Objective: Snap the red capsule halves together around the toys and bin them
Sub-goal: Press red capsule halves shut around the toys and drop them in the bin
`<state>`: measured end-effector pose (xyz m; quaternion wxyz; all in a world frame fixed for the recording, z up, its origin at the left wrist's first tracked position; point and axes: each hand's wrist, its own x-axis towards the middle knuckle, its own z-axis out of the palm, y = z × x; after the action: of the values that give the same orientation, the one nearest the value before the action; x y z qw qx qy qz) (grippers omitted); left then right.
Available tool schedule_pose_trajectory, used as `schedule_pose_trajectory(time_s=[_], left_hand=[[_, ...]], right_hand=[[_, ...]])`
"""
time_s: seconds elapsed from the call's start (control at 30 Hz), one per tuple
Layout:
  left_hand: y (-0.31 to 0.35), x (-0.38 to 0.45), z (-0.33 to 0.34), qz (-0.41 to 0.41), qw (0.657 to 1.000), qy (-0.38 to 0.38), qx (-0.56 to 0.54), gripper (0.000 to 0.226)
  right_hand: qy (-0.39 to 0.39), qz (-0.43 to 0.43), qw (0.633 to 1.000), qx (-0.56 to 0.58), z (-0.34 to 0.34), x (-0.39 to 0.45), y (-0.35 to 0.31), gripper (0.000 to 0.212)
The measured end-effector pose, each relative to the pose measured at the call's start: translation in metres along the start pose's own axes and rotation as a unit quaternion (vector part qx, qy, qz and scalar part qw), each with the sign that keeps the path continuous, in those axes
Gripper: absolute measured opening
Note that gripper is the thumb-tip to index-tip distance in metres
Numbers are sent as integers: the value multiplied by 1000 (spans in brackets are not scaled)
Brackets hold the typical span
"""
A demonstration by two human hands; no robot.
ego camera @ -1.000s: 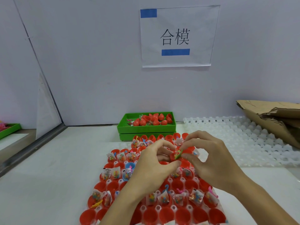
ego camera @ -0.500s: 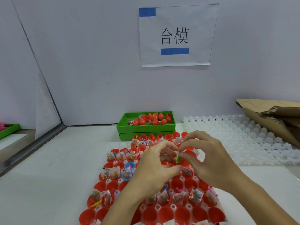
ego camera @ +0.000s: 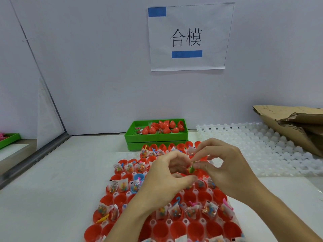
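Several red capsule halves (ego camera: 194, 227) sit open side up in a clear grid tray (ego camera: 168, 221) in front of me, many with small toy bags (ego camera: 208, 209) in them. My left hand (ego camera: 162, 180) curls around a red capsule half (ego camera: 182, 174) above the tray's middle. My right hand (ego camera: 225, 169) pinches a small green toy (ego camera: 191, 170) right at that half's mouth. A green bin (ego camera: 156, 137) at the back holds several closed red capsules (ego camera: 166, 128).
An empty white grid tray (ego camera: 262, 151) lies to the right, with torn cardboard (ego camera: 293, 124) behind it. A paper sign (ego camera: 189, 36) hangs on the back wall. A second green tray (ego camera: 8, 139) shows at the far left beyond a metal rail (ego camera: 35, 159).
The green toy sits a little lower between my fingers, closer to the half in my left hand. Both hands have hardly moved.
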<state>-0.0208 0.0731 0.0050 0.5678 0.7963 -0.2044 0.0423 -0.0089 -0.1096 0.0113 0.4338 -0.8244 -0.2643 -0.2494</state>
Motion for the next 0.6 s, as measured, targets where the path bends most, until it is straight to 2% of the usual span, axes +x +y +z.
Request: schedule_pose_trajectory(time_s=[0.1, 0.23, 0.47, 0.6], left_hand=[[-1, -1, 1, -7, 1000, -1, -21, 29], [-2, 0, 0, -6, 1000, 12, -27, 29], [-2, 2, -1, 11, 999, 21, -39, 22], [-1, 2, -1, 8, 999, 23, -30, 20]], right_hand=[[4, 20, 1000, 20, -3, 0, 0, 33], [1, 35, 999, 36, -7, 1, 2, 24], [25, 50, 997, 61, -6, 1, 2, 24], [35, 100, 992, 73, -11, 3, 5, 22]])
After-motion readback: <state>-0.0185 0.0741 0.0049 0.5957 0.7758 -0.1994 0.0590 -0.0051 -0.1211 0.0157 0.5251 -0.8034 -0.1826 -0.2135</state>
